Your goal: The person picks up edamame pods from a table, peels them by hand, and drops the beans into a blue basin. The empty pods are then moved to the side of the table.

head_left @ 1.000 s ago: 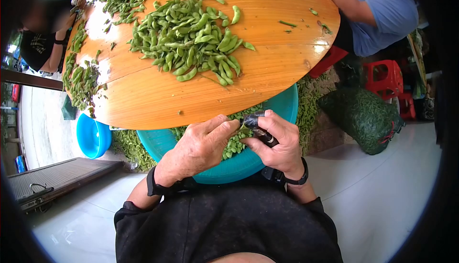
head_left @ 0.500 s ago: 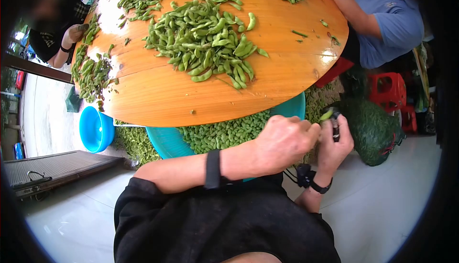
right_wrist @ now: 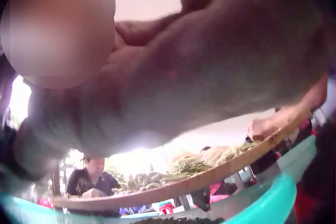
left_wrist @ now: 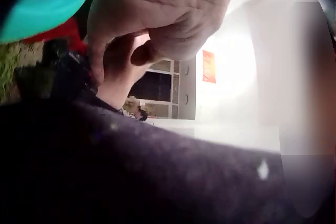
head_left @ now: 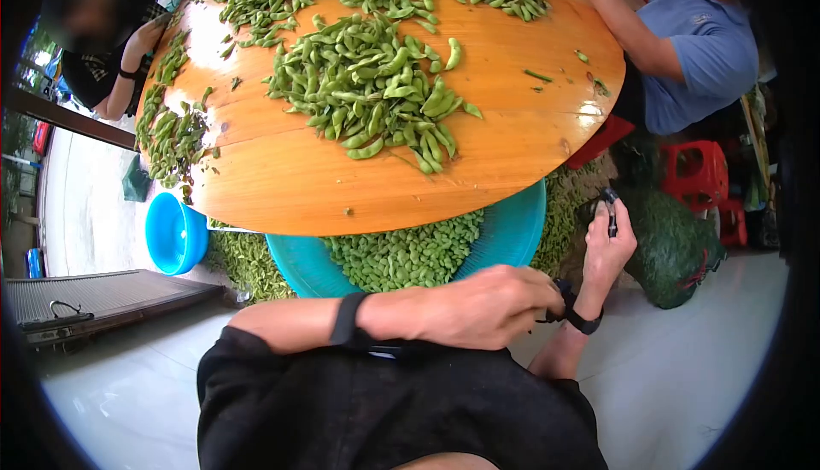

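In the head view my left hand reaches across my lap toward the right wrist, its fingertips right at the black wrist camera. The left wrist view shows the thumb and fingers of that hand loosely bent and apart, the other forearm behind them. My right hand is raised to the right of the basin, thumb and fingers round a small black object with a light band; its exact kind is hidden by the fingers. Shelled green beans lie in the teal basin below the table edge.
A heap of green soybean pods lies on the round wooden table. Two other people sit at its far left and right. A blue basin, a dark net sack and red stools stand on the floor.
The hands moved right from over the basin. The left hand then dropped toward the right wrist, and the green pod at the right fingers is no longer seen there.
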`<state>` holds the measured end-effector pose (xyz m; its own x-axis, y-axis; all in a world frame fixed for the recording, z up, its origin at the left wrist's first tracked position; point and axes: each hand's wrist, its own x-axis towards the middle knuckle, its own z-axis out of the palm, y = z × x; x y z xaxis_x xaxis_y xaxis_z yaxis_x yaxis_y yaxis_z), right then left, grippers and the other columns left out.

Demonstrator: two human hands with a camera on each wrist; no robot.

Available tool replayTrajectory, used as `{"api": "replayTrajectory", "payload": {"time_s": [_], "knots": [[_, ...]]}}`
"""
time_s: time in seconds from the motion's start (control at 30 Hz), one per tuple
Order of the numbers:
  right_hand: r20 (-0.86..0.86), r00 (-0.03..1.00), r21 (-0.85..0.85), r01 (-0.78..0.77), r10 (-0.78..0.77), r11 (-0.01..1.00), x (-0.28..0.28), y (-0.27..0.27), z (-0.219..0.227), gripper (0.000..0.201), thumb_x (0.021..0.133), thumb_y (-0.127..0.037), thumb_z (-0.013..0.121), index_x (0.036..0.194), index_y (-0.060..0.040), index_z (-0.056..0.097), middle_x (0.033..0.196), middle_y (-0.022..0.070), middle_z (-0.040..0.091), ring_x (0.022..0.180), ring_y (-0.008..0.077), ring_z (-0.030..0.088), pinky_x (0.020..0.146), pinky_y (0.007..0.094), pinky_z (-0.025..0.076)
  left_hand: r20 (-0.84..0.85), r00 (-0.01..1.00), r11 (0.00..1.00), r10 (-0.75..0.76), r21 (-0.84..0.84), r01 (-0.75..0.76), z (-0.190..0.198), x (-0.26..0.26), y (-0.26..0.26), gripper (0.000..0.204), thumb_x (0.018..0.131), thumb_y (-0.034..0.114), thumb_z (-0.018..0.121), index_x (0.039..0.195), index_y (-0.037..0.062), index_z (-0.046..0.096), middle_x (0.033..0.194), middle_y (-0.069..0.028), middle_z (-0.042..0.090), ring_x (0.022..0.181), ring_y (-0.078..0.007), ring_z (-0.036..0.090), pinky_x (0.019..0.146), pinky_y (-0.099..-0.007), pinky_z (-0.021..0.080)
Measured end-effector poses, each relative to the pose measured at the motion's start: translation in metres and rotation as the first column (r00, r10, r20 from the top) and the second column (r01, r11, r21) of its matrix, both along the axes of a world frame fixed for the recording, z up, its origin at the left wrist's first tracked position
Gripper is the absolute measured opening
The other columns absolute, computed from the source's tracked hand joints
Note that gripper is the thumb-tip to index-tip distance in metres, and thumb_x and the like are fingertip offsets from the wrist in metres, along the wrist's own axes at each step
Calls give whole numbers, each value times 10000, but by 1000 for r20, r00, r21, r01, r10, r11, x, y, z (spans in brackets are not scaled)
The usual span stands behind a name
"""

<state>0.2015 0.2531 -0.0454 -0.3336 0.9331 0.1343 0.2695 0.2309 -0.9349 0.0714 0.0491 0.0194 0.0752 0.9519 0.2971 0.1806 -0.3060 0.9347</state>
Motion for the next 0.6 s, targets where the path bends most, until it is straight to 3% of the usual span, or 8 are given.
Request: {"api": "replayTrajectory", "payload": {"time_s": [0.13, 0.2, 0.33, 0.4, 0.43, 0.47, 0.53, 0.6], "knots": [[41, 997, -4, 60, -60, 998, 23, 12, -19, 286, 939, -59, 634, 1214, 20, 632, 731, -52, 521, 535, 6, 395, 443, 178, 298, -519, 725, 884, 453, 157, -440, 11, -44, -62, 633, 774, 104, 762, 1331, -28, 492, 1314, -211, 549, 1240, -371, 531, 1012, -452, 462], [-2, 996, -107, 89, -90, 990, 26, 11, -16, 283, 939, -55, 633, 1212, 20, 632, 738, -47, 525, 540, 8, 398, 439, 185, 305, -610, 698, 897, 374, 47, -440, 3, -50, -85, 792, 747, 193, 797, 1402, -34, 415, 1439, -215, 453, 1340, -371, 440, 1109, -474, 370], [30, 997, -93, 69, -67, 993, 23, 9, -6, 259, 947, -58, 631, 1188, 35, 634, 769, -37, 546, 580, 20, 426, 467, 189, 340, -871, 398, 747, 287, -57, -663, -20, -63, -136, 847, 774, 263, 767, 1444, -44, 350, 1519, -223, 358, 1438, -359, 300, 1194, -487, 203], [41, 997, -100, 72, -68, 992, 25, 10, -5, 255, 947, -59, 630, 1184, 34, 637, 764, -39, 545, 580, 21, 426, 468, 190, 340, -890, 186, 452, 417, 25, -892, -22, -86, -174, 679, 873, 264, 691, 1418, -34, 416, 1516, -221, 366, 1438, -354, 303, 1193, -467, 222], [54, 996, -106, 72, -66, 992, 25, 10, -5, 252, 947, -60, 628, 1180, 34, 640, 760, -40, 544, 579, 22, 427, 470, 191, 341, -938, -71, 268, 340, 169, -948, -34, -103, -206, 647, 880, 240, 684, 1406, -38, 428, 1516, -225, 363, 1430, -362, 311, 1188, -467, 230], [51, 996, -106, 74, -69, 992, 23, 10, -3, 252, 947, -60, 628, 1180, 34, 640, 760, -40, 544, 579, 22, 427, 470, 191, 341, -927, -311, 96, 210, 336, -937, -43, -116, -232, 616, 886, 215, 677, 1394, -42, 441, 1516, -229, 360, 1422, -370, 319, 1183, -467, 238], [84, 994, -89, 80, -73, 993, 19, 7, 0, 243, 949, -60, 620, 1170, 36, 645, 746, -41, 541, 578, 22, 429, 472, 194, 341, -772, -606, -8, 193, 617, -787, -23, -124, -251, 448, 892, 60, 625, 1327, 6, 531, 1460, -192, 445, 1385, -362, 371, 1141, -483, 292], [81, 995, -99, 60, -52, 993, 15, 5, 0, 240, 950, -62, 618, 1168, 37, 646, 742, -41, 538, 577, 22, 430, 472, 195, 340, -775, -517, 14, 362, 560, -829, -13, -122, -236, 382, 891, 29, 618, 1271, 17, 578, 1403, -180, 500, 1344, -356, 422, 1116, -468, 334]]}}
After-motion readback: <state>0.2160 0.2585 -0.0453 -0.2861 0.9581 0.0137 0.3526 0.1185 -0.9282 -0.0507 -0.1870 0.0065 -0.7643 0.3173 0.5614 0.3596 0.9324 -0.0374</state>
